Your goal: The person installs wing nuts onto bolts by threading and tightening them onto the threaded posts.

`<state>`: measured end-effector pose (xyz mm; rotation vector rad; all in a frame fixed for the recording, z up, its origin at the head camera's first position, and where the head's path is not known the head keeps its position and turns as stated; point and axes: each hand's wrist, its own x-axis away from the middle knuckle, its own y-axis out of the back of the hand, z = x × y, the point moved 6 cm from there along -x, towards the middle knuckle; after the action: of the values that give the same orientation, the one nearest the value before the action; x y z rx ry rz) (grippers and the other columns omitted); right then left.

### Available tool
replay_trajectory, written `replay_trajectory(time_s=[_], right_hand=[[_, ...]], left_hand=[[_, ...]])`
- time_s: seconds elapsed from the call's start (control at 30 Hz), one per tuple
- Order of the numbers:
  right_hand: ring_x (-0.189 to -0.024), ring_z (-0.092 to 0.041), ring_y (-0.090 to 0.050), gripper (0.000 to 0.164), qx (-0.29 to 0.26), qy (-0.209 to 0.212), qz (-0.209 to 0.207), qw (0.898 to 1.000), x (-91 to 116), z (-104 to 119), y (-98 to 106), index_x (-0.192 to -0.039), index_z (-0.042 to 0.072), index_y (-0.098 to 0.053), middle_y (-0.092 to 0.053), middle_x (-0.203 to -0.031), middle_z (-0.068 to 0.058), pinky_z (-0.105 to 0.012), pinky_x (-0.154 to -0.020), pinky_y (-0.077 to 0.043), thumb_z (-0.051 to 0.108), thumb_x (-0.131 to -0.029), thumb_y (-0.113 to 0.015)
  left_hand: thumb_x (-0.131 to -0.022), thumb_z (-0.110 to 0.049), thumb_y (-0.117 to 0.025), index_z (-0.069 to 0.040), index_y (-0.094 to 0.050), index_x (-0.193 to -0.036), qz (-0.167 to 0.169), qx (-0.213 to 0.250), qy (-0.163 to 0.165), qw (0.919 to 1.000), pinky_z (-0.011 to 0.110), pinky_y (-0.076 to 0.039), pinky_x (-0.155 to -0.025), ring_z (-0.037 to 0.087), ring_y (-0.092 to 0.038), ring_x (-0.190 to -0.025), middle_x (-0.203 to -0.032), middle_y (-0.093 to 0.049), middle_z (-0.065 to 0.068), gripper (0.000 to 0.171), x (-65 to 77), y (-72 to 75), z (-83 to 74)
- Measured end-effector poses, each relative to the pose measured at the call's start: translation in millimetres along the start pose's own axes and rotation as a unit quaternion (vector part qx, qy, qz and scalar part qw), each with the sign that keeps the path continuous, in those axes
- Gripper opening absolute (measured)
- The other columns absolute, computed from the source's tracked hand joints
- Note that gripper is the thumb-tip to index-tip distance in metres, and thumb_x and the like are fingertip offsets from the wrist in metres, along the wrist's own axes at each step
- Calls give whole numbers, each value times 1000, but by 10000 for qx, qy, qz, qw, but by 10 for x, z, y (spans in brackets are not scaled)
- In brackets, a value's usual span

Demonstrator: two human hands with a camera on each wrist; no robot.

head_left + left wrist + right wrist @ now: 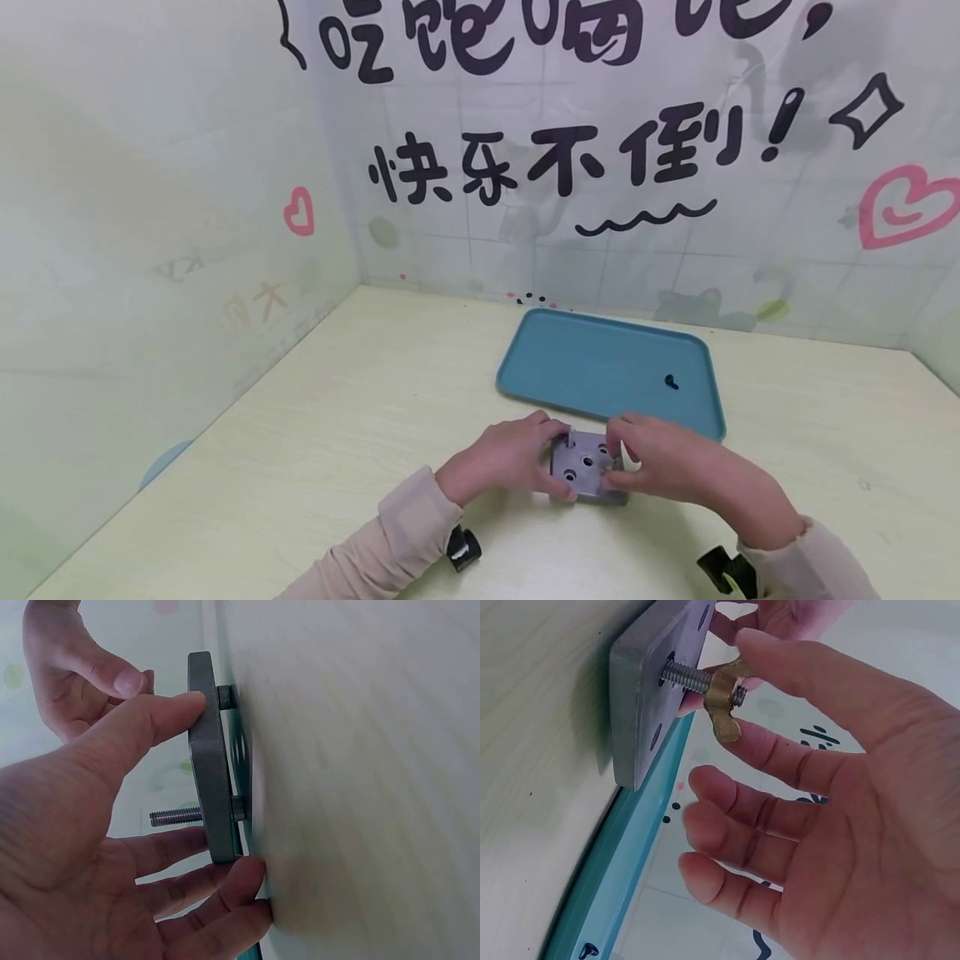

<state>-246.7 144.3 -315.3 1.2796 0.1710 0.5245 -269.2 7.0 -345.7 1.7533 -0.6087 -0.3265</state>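
Observation:
A grey metal plate (588, 487) with several holes lies low over the table, between both hands. My left hand (513, 454) grips its left side, thumb on the near edge and fingers at the far edge. In the left wrist view a threaded bolt (176, 817) stands out of the plate's upper face, and bolt heads (238, 808) show underneath, between plate and table. My right hand (667, 458) pinches a brass wing nut (721, 701) between thumb and index finger. The wing nut sits near the tip of a second bolt (684, 676); the other three fingers are loosely bent.
Behind the hands a blue tray (600, 358) lies on the pale table (375, 417), with a small dark piece (671, 382) on its right part. A printed sheet (480, 242) with lettering hangs behind the table. Black wrist mounts (463, 550) sit under the sleeves.

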Motion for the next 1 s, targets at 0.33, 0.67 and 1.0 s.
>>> replay_trajectory(time_s=[0.33,0.67,1.0], right_hand=[[-45,-5,-28,39,-244,229,-170,9993,-12,25,0,-52,17,-44,-32,-49,10,-20,-44,-25,26,-88,-56],[-53,-3,-38,10,-461,910,-237,9945,23,52,51,-89,16,-54,-47,-63,8,-21,-48,-35,8,-88,-49],[-72,-10,-46,31,-111,962,36,9953,19,65,34,-102,21,-54,-50,-83,6,-24,-59,-38,2,-78,-61]], left_hand=[[-65,-53,-73,-20,-46,-132,-51,-16,-17,10000,20,-39,-60,5,-48,-78,-110,-54,-4,79,11,20,-13],[-65,-51,-74,-19,-47,-131,-39,12,-32,10000,21,-40,-61,5,-48,-78,-110,-54,-4,78,15,10,-9],[-65,-53,-73,-20,-46,-132,-11,33,6,10000,20,-39,-61,5,-48,-78,-109,-54,-5,80,7,6,0]])
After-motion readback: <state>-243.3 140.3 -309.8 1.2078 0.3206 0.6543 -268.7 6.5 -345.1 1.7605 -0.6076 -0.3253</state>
